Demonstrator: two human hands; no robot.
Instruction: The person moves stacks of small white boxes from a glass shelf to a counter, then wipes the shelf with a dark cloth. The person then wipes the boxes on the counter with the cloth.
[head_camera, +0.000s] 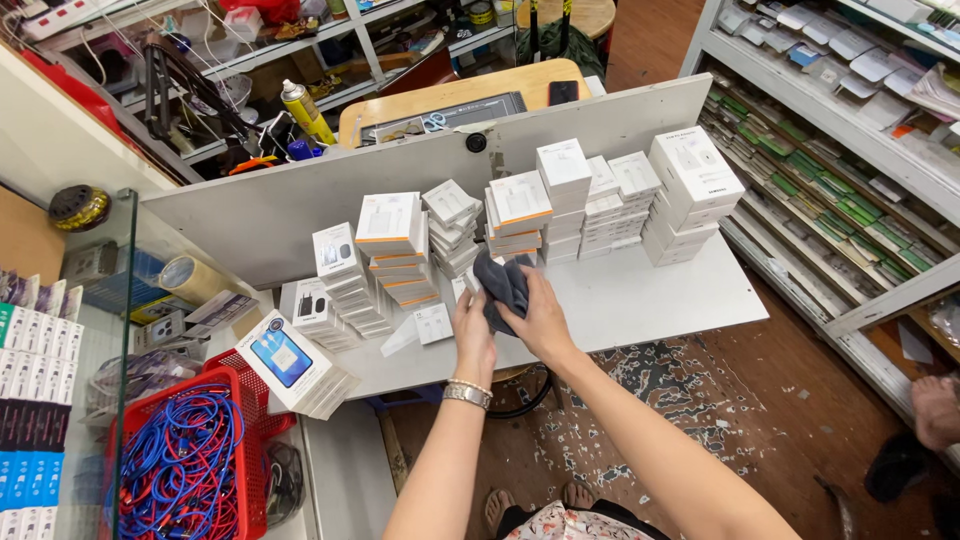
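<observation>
My right hand grips a dark grey cloth and presses it against a small white box that my left hand holds, just above the white table. A silver bracelet circles my left wrist. Behind the hands rise several stacks of white boxes, some with orange edges. A single flat white box lies on the table to the left of my left hand.
A grey panel backs the table. A red basket of blue and red cables sits lower left beside a glass pane, a tape roll and a tilted box pile. Shelves of packaged goods line the right side. Another person's foot shows at far right.
</observation>
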